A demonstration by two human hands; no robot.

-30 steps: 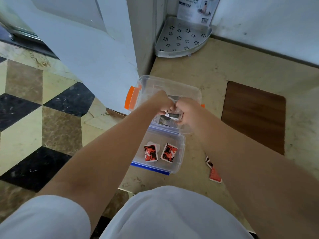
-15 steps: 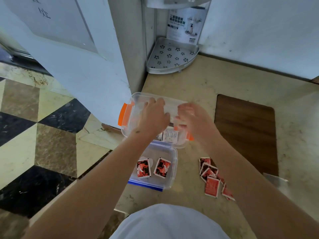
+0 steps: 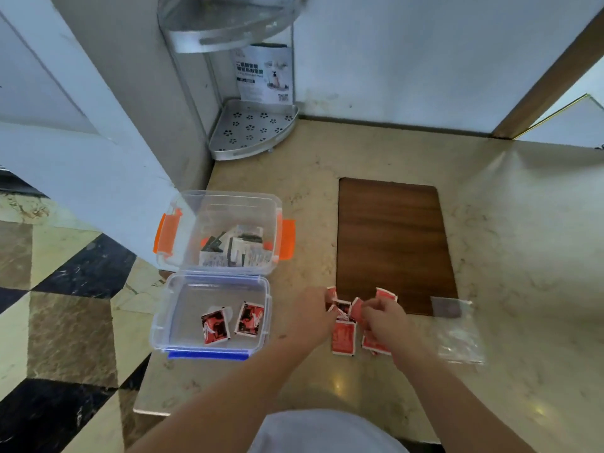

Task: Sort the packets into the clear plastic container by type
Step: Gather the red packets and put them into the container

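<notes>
Only one view, worn on the head; looking forward and steeply down, from above and near to the clear plastic container [image 3: 215, 253]; wide-angle, so walls behind the container bending outward; forearms entering from the bottom edge, right of the container; no second view for overlap.

A beige marble floor [image 3: 376, 158] fills the middle and right; at 9 o'clock it gives way to checkered tiles [image 3: 65, 305] of black, brown and cream; a white door [image 3: 81, 142] slants in from 10 o'clock; pale walls [image 3: 408, 53] close the far side at 12 o'clock; in the corner there stands a metal corner rack [image 3: 251, 129], its lower shelf pierced with flower shapes, a printed label behind it; a dark wooden panel [image 3: 392, 243] lies flat at 2 o'clock; a wooden frame edge [image 3: 549, 80] runs diagonally at 1 o'clock; soft light glints off the marble at 5 o'clock.
</notes>
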